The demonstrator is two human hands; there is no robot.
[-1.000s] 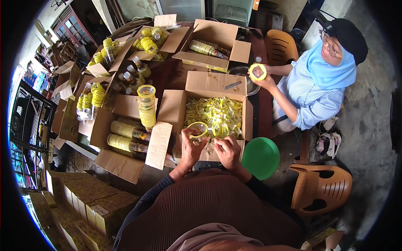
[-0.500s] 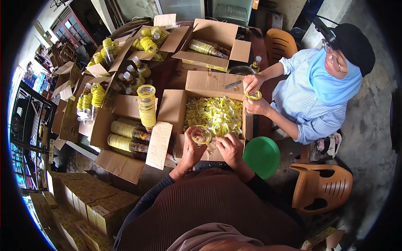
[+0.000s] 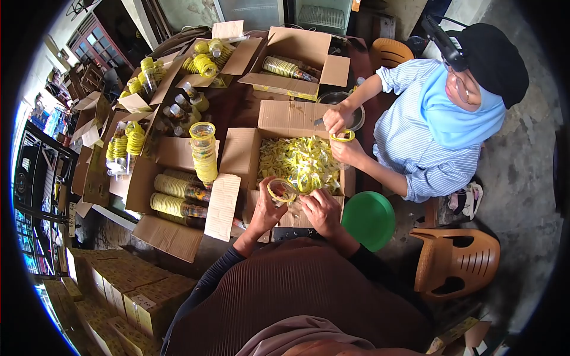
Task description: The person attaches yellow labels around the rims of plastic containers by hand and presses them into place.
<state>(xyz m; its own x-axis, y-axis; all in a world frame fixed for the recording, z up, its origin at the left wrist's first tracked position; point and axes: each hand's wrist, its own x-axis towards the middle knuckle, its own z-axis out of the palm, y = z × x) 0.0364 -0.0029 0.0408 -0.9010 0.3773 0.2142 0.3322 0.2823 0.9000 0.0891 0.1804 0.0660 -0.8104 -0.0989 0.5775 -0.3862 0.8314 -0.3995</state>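
Note:
My left hand [image 3: 265, 212] is wrapped around a clear plastic cup [image 3: 282, 191] with a yellow rim, its mouth tilted up toward me. Close beside it on the right, my right hand [image 3: 322, 212] has its fingers pinched together near the rim; what they hold, if anything, is too small to make out. Both hands are over the near flap of an open cardboard box [image 3: 242, 155]. Inside that box lies a heap of yellow and clear plastic strips [image 3: 300, 163], just beyond my fingers.
A tall stack of yellow-rimmed cups [image 3: 203, 151] stands left of the strips. Another box [image 3: 175, 234] holds cup stacks lying down. Across at the right, a co-worker [image 3: 427, 124] handles a yellow-rimmed piece near a knife [image 3: 319, 121]. A green round plastic item [image 3: 369, 221] and orange chair [image 3: 457, 261] are nearby.
My right hand has come closer to the cup, which is tilted differently. The co-worker's hands have moved left and now partly cover the knife. The whole view has shifted slightly.

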